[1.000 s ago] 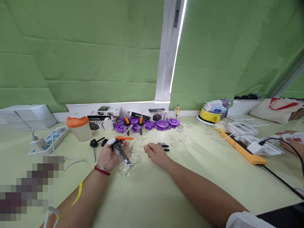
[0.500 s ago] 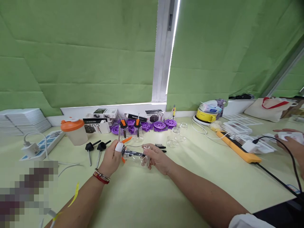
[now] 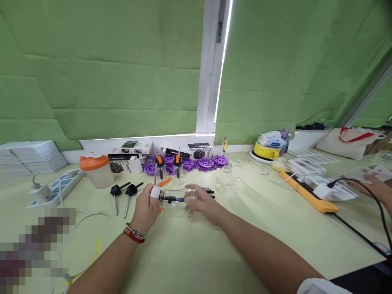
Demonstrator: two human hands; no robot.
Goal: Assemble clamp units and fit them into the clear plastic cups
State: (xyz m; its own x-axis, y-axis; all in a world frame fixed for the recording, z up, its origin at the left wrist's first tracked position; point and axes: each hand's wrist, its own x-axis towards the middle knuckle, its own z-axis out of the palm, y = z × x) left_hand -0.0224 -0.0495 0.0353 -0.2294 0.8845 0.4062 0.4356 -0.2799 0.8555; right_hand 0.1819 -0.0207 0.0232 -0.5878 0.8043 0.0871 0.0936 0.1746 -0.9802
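A clear glass jar lies sideways between my hands, with a dark rod running along inside it. My left hand is closed around the jar's top end, a white band on one digit. Orange parts and an upright metal rod show beside that hand. My right hand, slightly blurred, wraps around the jar's base. Two similar jars with black and orange tops stand behind. To the left lie two black crank-like pieces with metal rods. Small black brushes lie partly hidden behind my right hand.
Purple wheel-shaped parts and boxes line the wall. Empty glass jars stand right of them. An orange-lidded shaker and power strip are left; an orange power strip and another person's hand are right.
My hands and the jar have shifted slightly to the right. My right hand has moved around the jar's base and is blurred. The other person's hands at right have moved.
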